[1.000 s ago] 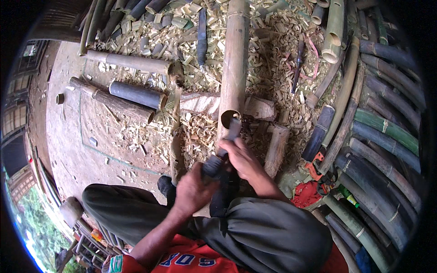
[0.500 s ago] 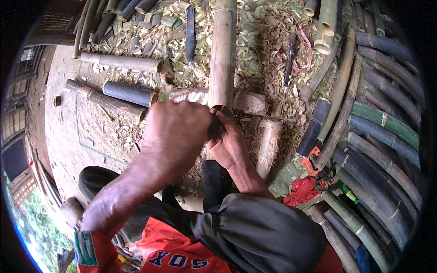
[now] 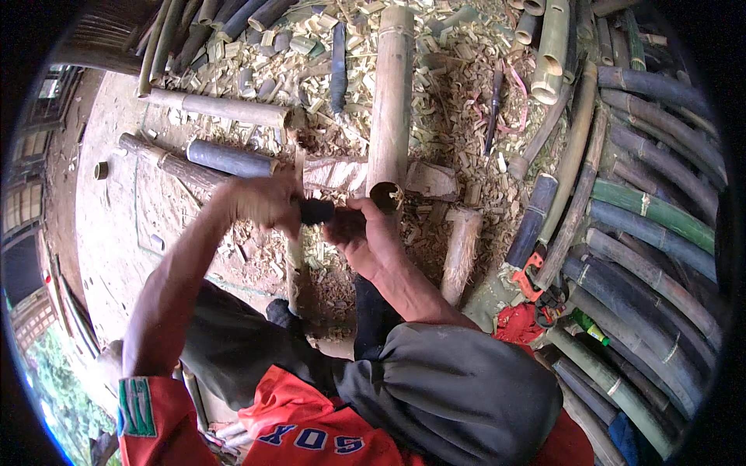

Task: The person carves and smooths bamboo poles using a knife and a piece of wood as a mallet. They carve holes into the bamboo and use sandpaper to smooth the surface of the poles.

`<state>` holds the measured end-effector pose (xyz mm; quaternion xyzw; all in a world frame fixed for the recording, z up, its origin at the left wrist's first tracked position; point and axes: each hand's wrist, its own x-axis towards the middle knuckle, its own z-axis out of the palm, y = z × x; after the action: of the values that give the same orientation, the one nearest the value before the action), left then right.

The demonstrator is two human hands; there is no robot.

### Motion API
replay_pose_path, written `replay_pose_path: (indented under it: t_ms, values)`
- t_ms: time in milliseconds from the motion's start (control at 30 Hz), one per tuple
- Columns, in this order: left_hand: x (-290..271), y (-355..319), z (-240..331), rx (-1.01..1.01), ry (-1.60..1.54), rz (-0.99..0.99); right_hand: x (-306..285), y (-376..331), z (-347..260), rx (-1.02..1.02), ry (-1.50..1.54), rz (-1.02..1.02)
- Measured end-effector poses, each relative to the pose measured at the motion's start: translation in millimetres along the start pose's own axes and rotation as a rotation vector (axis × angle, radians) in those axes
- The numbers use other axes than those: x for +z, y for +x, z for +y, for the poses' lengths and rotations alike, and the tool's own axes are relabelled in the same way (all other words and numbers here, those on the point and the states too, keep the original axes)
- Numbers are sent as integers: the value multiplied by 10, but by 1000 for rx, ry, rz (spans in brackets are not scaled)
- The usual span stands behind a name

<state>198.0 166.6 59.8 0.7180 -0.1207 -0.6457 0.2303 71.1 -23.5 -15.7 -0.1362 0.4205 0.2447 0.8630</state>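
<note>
In front of me, my left hand [image 3: 268,203] is closed, somewhat blurred, at the left end of a short dark cylindrical piece [image 3: 316,211]. My right hand [image 3: 374,242] has its fingers curled at the other end of this piece, partly in shadow. A pale upright stick [image 3: 294,268] passes behind my left hand; whether the hand grips it I cannot tell. Just beyond my right hand lies a thick tan bamboo pole [image 3: 390,101], its hollow end toward me. Under that pole's near part is a split log [image 3: 336,174].
Wood shavings cover the ground. Bamboo lengths [image 3: 653,233] are stacked along the right, beside an orange-handled saw [image 3: 530,270] and a red cloth [image 3: 519,322]. A dark bamboo piece [image 3: 231,158] and a brown pole [image 3: 175,165] lie left. A short log [image 3: 462,252] is near my right forearm.
Both hands have shifted left, away from the big bamboo's near end, which now shows its hollow opening. The left hand has moved farther, exposing the dark piece between the hands.
</note>
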Motion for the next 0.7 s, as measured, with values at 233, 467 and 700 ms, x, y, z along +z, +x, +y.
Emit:
replay_pose_path:
  t_ms: [233, 467, 700]
  values:
    - [1625, 297, -22, -41, -260, 341, -485, -122, -232, -93, -779, 160]
    - [2680, 898, 791, 116, -817, 662, -449, -265, -612, -258, -1838, 441]
    - [2240, 491, -38, 87, -494, 674, -786, -43, -257, -281, -1299, 279]
